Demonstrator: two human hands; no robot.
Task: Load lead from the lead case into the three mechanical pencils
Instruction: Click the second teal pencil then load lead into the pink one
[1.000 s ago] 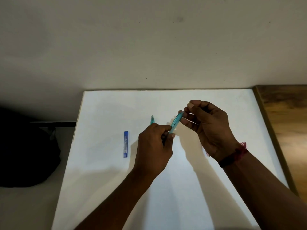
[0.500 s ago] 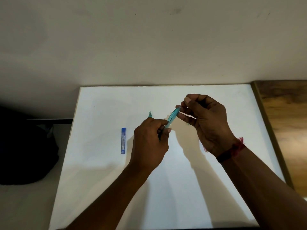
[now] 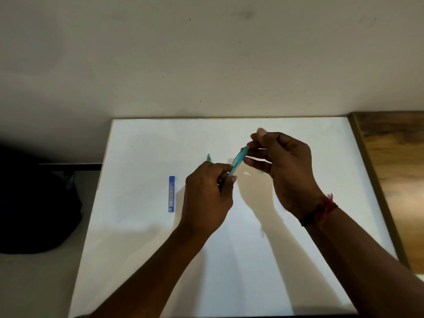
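Observation:
A teal mechanical pencil [image 3: 237, 162] is held tilted above the white table [image 3: 142, 237]. My left hand [image 3: 206, 196] grips its lower end. The fingertips of my right hand [image 3: 284, 166] pinch its upper end. Behind my left hand the tip of a second teal pencil [image 3: 208, 157] lies on the table, the rest hidden. A small teal bit [image 3: 262, 171] shows under my right hand; what it is I cannot tell. The blue lead case [image 3: 171, 194] lies flat on the table, left of my left hand.
A pale wall [image 3: 206, 53] stands right behind the table's far edge. A wooden surface [image 3: 399, 180] borders the table on the right. A dark bag [image 3: 34, 203] sits on the floor to the left.
Both hands and the pencil have stayed in the same hold. My right fingertips have shifted slightly at the pencil's upper end.

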